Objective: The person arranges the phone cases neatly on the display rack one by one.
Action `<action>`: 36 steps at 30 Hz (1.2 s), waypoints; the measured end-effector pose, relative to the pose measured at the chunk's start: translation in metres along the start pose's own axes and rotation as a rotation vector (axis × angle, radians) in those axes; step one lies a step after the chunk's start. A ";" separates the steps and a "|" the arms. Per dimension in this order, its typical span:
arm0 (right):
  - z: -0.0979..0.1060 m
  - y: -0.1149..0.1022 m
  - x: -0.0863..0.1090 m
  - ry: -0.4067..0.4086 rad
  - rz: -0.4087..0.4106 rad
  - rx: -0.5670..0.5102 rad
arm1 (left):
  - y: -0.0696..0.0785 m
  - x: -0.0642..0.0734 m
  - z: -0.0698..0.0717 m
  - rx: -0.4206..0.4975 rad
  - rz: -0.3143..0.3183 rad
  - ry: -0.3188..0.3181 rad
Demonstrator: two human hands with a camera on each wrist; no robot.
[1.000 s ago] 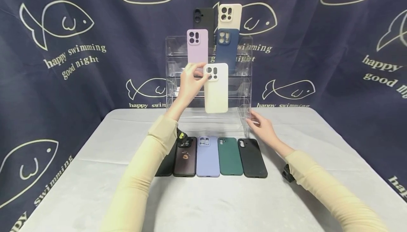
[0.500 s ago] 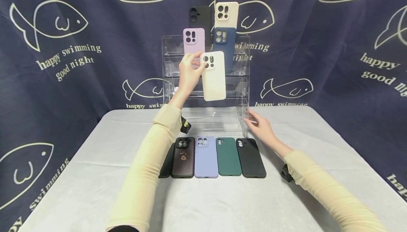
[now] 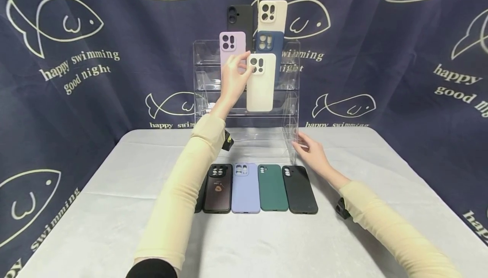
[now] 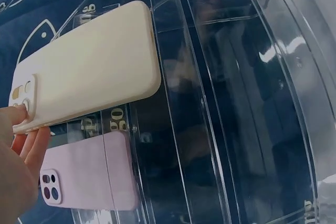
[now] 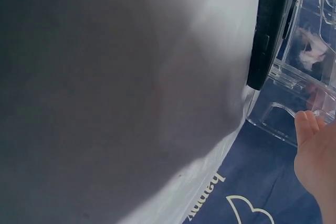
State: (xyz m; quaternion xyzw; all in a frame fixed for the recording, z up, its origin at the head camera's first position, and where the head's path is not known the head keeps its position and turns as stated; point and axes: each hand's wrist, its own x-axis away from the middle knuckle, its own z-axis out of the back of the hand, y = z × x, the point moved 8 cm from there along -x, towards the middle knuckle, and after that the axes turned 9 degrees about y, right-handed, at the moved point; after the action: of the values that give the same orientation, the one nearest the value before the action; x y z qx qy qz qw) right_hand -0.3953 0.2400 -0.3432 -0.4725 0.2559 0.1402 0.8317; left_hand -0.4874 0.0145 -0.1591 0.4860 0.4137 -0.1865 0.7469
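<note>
My left hand (image 3: 234, 79) pinches a white phone case (image 3: 261, 93) by its camera end, thumb near the cutouts. The case hangs upright in front of the clear tiered display stand (image 3: 248, 147). In the left wrist view the white case (image 4: 89, 66) lies over the clear tiers, apart from the lilac case (image 4: 92, 174). My right hand (image 3: 313, 155) touches the stand's right side near its base with fairly straight fingers, seen also as fingers (image 5: 303, 127) against the clear panel in the right wrist view.
The stand's upper tiers carry a black case (image 3: 241, 17), a cream case (image 3: 278, 23), a lilac case (image 3: 239, 45) and a blue case (image 3: 276, 49). Along the stand's front lie dark (image 3: 217, 195), periwinkle (image 3: 245, 193), green (image 3: 273, 189) and black (image 3: 301, 191) cases; my left sleeve partly covers another.
My left hand has raised the white case from the stand's middle to just below the blue case's camera cutouts, now overlapping that case's lower part. My right hand stays at the stand's side.
</note>
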 end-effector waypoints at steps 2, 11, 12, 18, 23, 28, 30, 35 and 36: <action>0.000 0.000 0.001 0.004 0.005 -0.002 | -0.001 -0.001 -0.003 0.012 0.000 0.012; -0.003 0.014 0.003 0.016 -0.002 -0.009 | -0.009 0.004 -0.013 0.122 0.031 0.074; -0.003 0.014 0.003 0.016 -0.004 -0.009 | -0.011 0.005 -0.014 0.128 0.040 0.081; 0.000 0.000 0.005 0.015 -0.002 0.001 | -0.026 0.010 -0.020 0.156 0.115 0.096; -0.002 0.009 0.003 0.014 0.001 0.005 | -0.034 0.013 -0.023 0.151 0.145 0.107; -0.006 0.035 -0.002 0.019 0.000 -0.004 | -0.036 0.013 -0.027 0.157 0.152 0.091; -0.007 0.040 -0.003 0.019 -0.005 0.007 | -0.037 0.013 -0.029 0.163 0.163 0.078; -0.006 0.043 -0.005 0.018 -0.006 0.002 | -0.038 0.013 -0.032 0.148 0.178 0.032; -0.006 0.043 -0.005 0.016 -0.004 0.001 | -0.038 0.014 -0.032 0.140 0.178 0.023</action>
State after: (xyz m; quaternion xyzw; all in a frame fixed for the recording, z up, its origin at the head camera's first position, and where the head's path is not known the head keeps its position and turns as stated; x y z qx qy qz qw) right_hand -0.4218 0.2573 -0.3740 -0.4738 0.2618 0.1345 0.8300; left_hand -0.5193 0.0273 -0.1980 0.5739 0.3635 -0.1425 0.7199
